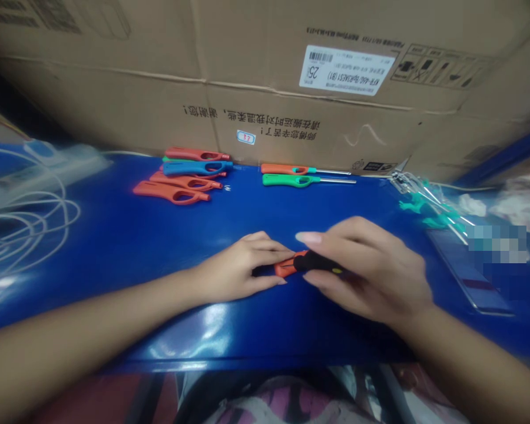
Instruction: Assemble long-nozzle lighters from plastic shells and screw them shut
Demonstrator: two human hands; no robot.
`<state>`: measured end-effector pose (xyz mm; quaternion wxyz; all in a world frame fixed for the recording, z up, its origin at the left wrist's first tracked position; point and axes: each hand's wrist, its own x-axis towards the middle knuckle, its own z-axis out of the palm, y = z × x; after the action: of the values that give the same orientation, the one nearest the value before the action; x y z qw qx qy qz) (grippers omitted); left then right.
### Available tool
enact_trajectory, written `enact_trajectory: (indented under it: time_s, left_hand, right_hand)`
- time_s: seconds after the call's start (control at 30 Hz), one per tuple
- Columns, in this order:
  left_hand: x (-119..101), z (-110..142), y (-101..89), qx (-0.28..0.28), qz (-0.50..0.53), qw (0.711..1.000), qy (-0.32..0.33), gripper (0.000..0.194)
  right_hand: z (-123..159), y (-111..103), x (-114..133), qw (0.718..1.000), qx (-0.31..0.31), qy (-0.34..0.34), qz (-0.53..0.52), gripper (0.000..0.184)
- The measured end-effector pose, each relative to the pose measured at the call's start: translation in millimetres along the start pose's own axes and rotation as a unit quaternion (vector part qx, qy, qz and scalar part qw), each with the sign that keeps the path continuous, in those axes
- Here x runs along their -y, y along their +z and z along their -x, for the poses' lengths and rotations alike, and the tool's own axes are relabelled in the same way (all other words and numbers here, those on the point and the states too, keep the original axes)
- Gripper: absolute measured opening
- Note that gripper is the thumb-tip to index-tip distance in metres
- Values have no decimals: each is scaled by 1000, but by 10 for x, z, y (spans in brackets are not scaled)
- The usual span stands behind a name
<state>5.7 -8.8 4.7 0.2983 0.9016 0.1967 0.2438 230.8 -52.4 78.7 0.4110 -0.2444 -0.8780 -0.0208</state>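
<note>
My left hand [242, 268] lies on the blue table [128, 247], its fingers closed round one end of an orange plastic piece [285, 268]. My right hand [371, 271] is wrapped round a black-handled tool [320, 263] with a yellow mark, and the tool's tip meets the orange piece. Both hands sit at the middle of the table, close to its front edge. Most of the orange piece is hidden under my fingers.
A pile of orange, blue and green lighter bodies [185, 174] lies at the back left. Two lighters with metal tubes [304, 175] lie at the back centre. Green parts and metal tubes [428, 203] sit right, white cable [26, 224] left, a cardboard box [265, 76] behind.
</note>
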Motion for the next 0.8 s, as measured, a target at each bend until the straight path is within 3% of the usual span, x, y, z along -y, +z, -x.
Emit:
enact_trajectory:
  time_s: [0.07, 0.2, 0.27, 0.4, 0.47, 0.6, 0.67, 0.8]
  left_hand:
    - [3, -1, 0, 3, 4, 1000, 1, 31]
    - [-5, -5, -1, 2, 0, 1000, 0, 28]
    - [-7, -3, 2, -5, -5, 1000, 0, 29]
    - [-7, 2, 3, -16, -9, 1000, 6, 32]
    - [-8, 2, -1, -10, -8, 1000, 4, 32]
    - [-6, 1, -2, 1, -6, 1000, -5, 30]
    - [-1, 1, 3, -3, -5, 1000, 1, 29]
    - [2, 0, 6, -13, -3, 1000, 11, 33]
  right_hand:
    - [7, -17, 17, 999, 12, -4, 34, 41]
    - [29, 43, -25, 982, 27, 110, -150, 54]
    - [29, 85, -79, 972, 10, 138, -190, 51]
    - [19, 90, -149, 994, -63, 67, -60, 46]
    - [24, 64, -141, 995, -48, 73, -57, 45]
    - [25, 44, -104, 967, 9, 161, -195, 45]
    - [6, 45, -105, 974, -15, 131, -183, 40]
    - [-31, 0, -112, 996, -73, 45, -22, 33]
